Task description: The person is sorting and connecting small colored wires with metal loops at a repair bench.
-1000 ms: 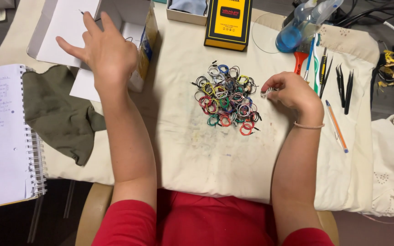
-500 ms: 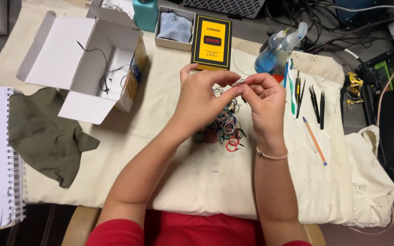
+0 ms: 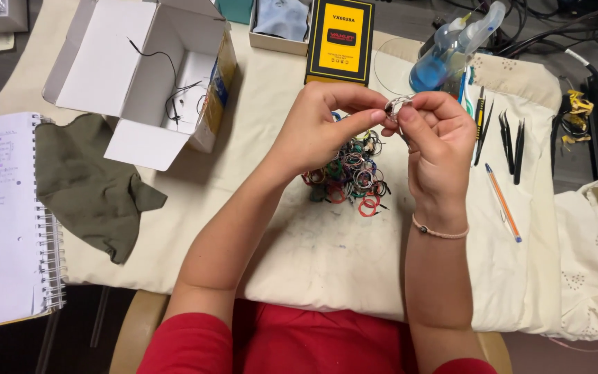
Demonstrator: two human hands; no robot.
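Note:
My left hand [image 3: 323, 128] and my right hand [image 3: 434, 142] meet above a pile of small coloured wire coils [image 3: 351, 176] on a cream cloth [image 3: 327, 256]. Both pinch one small silvery coil [image 3: 397, 106] between fingertips, held just over the pile. The right wrist wears a thin pink bracelet [image 3: 439, 232]. My hands hide part of the pile.
An open white cardboard box [image 3: 150, 76] with thin black wires stands at the back left. A yellow and black box [image 3: 340, 41], a blue squeeze bottle [image 3: 444, 59], tweezers [image 3: 510, 142], an orange pen [image 3: 503, 202], a green rag [image 3: 91, 183] and a spiral notebook [image 3: 5, 221] lie around.
My left hand came from the white box to the middle. Both hands rose from the pile and now pinch one coil together; the view shifted slightly.

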